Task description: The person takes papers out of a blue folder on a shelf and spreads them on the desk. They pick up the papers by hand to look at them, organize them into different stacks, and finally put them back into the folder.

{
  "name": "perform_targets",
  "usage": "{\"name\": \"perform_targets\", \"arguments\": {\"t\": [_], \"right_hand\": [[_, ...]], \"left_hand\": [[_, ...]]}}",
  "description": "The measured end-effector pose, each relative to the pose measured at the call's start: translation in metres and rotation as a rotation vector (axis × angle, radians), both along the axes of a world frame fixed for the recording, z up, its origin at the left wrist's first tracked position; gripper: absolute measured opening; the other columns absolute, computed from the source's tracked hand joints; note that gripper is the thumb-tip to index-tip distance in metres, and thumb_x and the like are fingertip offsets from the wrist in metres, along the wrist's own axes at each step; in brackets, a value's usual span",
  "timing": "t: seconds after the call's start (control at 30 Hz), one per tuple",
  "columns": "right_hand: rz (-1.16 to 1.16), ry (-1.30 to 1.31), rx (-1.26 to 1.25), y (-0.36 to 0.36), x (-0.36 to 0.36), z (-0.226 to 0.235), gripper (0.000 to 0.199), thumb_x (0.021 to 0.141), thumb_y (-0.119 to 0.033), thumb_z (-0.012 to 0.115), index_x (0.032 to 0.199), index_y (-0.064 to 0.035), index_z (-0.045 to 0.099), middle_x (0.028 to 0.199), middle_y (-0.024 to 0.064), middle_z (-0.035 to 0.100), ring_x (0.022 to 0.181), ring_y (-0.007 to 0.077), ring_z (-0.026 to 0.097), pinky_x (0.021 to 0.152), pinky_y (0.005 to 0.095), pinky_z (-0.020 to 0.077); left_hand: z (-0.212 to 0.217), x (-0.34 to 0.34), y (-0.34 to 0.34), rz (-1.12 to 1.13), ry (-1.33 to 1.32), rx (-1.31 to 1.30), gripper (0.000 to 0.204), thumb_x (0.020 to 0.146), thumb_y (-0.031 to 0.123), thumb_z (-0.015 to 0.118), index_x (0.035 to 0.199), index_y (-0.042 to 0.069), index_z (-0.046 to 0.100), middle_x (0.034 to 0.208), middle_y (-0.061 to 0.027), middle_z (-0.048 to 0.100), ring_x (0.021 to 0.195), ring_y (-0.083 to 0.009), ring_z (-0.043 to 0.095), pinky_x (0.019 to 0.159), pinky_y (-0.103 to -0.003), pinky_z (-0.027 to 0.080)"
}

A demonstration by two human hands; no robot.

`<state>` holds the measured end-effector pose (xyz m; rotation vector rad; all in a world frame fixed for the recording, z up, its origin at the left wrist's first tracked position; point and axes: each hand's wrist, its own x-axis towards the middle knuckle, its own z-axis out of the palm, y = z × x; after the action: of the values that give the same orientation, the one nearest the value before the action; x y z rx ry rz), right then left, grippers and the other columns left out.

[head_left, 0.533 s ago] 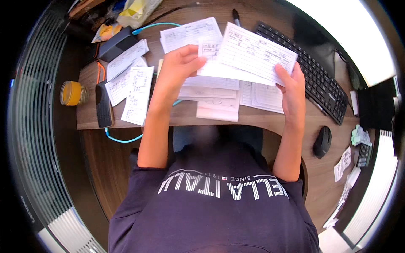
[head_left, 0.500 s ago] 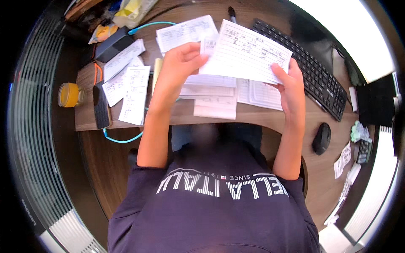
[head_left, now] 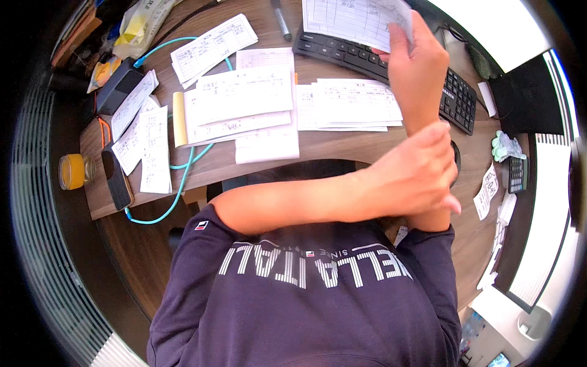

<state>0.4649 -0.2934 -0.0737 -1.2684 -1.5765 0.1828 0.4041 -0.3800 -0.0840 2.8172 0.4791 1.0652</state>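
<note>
My right hand (head_left: 418,67) is closed on a white written form (head_left: 351,21), pinched at its right edge between thumb and fingers, above the keyboard (head_left: 348,55). My left arm reaches across my body. My left hand (head_left: 406,177) lies over my right forearm, its fingers curled round it and partly hidden. On the desk in front, a stack of forms (head_left: 244,95) rests on a yellow-edged pad (head_left: 179,119). A second pile of forms (head_left: 358,101) lies to its right. More forms (head_left: 214,46) lie further back.
Loose slips (head_left: 155,150) lie at the left beside a phone (head_left: 116,177) with a blue cable. Near them are a black box (head_left: 119,85) and a yellow-banded jar (head_left: 73,171). A marker (head_left: 281,21) lies at the back. A calculator (head_left: 518,175) sits at the right.
My left hand has let go of the papers and crossed to my right forearm. My right hand has carried the form up and away, over the keyboard. The view has shifted.
</note>
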Motion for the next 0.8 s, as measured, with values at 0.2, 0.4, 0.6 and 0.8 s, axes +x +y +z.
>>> {"name": "perform_targets", "arguments": {"t": [0.2, 0.4, 0.6, 0.8], "right_hand": [[0.186, 0.517, -0.26, -0.009, 0.04, 0.002, 0.023, 0.087, -0.011, 0.052, 0.099, 0.0079, 0.056, 0.081, 0.0156, 0.065, 0.063, 0.0218, 0.065, 0.053, 0.0274, 0.0521], [0.268, 0.88, -0.545, -0.035, 0.071, -0.058, 0.024, 0.084, -0.011, 0.056, 0.101, 0.0063, 0.057, 0.088, 0.0135, 0.066, 0.066, 0.0161, 0.062, 0.057, 0.0252, 0.0479], [0.213, 0.843, -0.649, -0.058, 0.052, -0.091, 0.031, 0.082, -0.008, 0.058, 0.109, 0.0059, 0.056, 0.106, 0.0122, 0.062, 0.092, 0.0172, 0.06, 0.085, 0.029, 0.0443], [0.32, 0.854, -0.734, -0.073, 0.089, -0.104, 0.036, 0.081, -0.004, 0.057, 0.114, 0.0084, 0.05, 0.111, 0.0152, 0.059, 0.1, 0.0208, 0.058, 0.091, 0.032, 0.0423]], "left_hand": [[-0.001, -0.036, -0.017, -0.893, -0.097, -0.936, 0.036, 0.089, 0.029, 0.052, 0.115, 0.005, 0.052, 0.109, -0.013, 0.058, 0.104, -0.0278, 0.055, 0.086, -0.039, 0.046], [-0.046, -0.103, 0.011, 0.147, 0.137, -0.258, 0.027, 0.076, 0.012, 0.062, 0.103, 0.006, 0.059, 0.104, -0.0094, 0.06, 0.101, -0.0291, 0.055, 0.091, -0.041, 0.042], [-0.079, -0.12, 0.007, 0.469, 0.157, -0.287, 0.044, 0.072, 0.02, 0.068, 0.108, -0.002, 0.055, 0.118, -0.023, 0.05, 0.111, -0.038, 0.047, 0.099, -0.046, 0.034], [-0.088, -0.118, 0.0, 0.403, 0.234, -0.226, 0.043, 0.078, 0.023, 0.059, 0.113, -0.002, 0.053, 0.122, -0.0203, 0.048, 0.116, -0.0328, 0.045, 0.101, -0.043, 0.032]]}}
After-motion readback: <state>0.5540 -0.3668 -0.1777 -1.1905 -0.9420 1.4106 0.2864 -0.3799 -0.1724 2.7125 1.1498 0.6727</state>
